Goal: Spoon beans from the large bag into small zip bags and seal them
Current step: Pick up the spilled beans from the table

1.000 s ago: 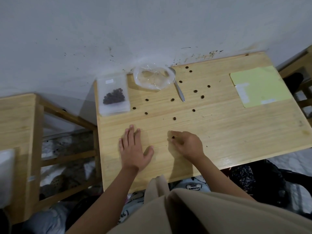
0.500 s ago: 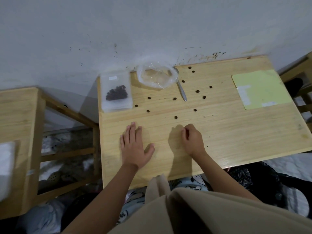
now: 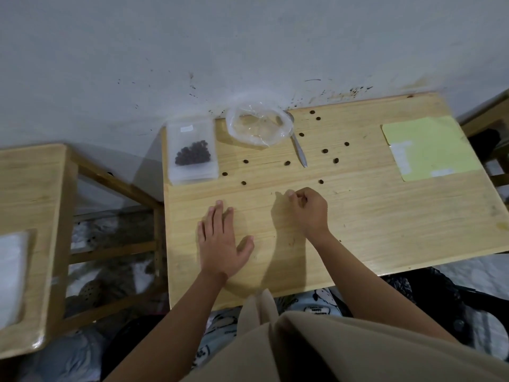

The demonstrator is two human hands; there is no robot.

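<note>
While my left hand (image 3: 220,244) is staying flat, fingers spread on the table (image 3: 385,230), my right hand (image 3: 308,209) is now curling its fingertips together, lifted from where it pinched; loose beans (image 3: 325,151) are lying beyond, the small zip bag (image 3: 192,153) farther left.

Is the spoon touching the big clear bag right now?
Touching. In the head view the spoon has its bowl end tucked against the right rim of the large clear bag, with no wood showing between them; its handle runs out toward the near side.

Left hand (image 3: 221,244) lies flat on the table (image 3: 385,221) — right hand (image 3: 308,209) curled, loose beans (image 3: 325,151) scattered beyond.
</note>
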